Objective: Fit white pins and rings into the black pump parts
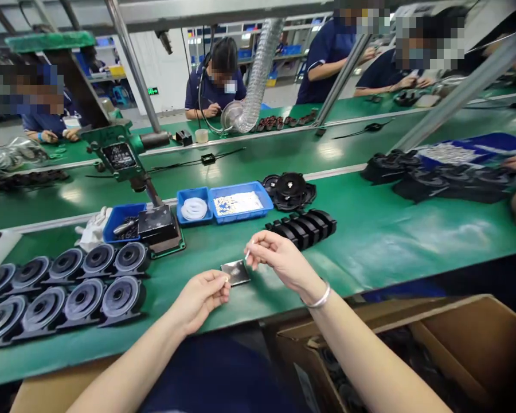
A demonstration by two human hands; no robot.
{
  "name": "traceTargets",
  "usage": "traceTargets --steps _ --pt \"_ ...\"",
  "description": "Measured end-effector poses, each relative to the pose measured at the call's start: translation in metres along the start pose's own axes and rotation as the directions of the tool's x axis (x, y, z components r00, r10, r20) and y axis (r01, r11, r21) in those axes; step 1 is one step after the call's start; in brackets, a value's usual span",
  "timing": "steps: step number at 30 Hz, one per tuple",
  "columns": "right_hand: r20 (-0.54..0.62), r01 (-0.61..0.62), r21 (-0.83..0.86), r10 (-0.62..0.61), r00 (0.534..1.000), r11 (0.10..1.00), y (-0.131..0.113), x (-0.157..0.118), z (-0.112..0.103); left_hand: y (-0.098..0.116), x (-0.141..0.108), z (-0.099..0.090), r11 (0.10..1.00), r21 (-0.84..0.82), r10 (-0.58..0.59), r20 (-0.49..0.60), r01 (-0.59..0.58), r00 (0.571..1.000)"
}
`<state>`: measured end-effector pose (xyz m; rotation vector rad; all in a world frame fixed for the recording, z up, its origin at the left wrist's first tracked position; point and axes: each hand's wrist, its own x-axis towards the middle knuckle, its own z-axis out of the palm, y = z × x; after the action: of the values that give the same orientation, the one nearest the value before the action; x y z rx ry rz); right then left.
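Over the green workbench, my left hand (204, 295) is closed in a pinch on a tiny pale piece (227, 279), too small to name. My right hand (277, 255) is also closed, pinching a thin white pin-like piece (247, 253) between thumb and finger. A dark, square metal plate (237, 273) lies flat on the bench between the two hands. Behind them, a blue tray (264, 201) holds small brass-coloured and white parts. A smaller blue bin (181, 201) beside it contains coiled white rings.
Round black housings (122, 295) stand in two rows at left. A green press (124, 155) rises behind them. Black ribbed parts (309, 226) lie right of the trays. An open cardboard box (468, 332) is below the bench edge. Several co-workers sit or stand across the line.
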<state>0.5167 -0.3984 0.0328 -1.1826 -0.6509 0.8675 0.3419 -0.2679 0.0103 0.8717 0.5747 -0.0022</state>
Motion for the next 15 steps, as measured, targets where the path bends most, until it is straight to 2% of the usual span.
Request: traceTargets --steps 3,7,10,15 --pt "-0.005 -0.063 0.089 0.063 0.998 0.994 0.015 -0.012 0.012 0.002 0.004 -0.004 0.996 -0.088 -0.014 0.039 0.017 0.999" --pt "0.019 -0.107 0.133 0.105 0.994 0.985 0.024 -0.025 0.025 0.005 0.006 -0.003 0.992 -0.121 -0.025 0.086 0.035 0.996" --pt "-0.016 -0.064 0.094 0.066 0.998 0.994 0.026 -0.029 0.033 0.005 0.007 -0.003 0.990 -0.130 -0.039 0.098 0.051 0.994" --pt "-0.149 0.040 -0.013 -0.042 0.988 0.999 0.025 -0.029 0.041 0.003 0.007 -0.006 0.988 -0.147 -0.040 0.082 0.052 0.996"
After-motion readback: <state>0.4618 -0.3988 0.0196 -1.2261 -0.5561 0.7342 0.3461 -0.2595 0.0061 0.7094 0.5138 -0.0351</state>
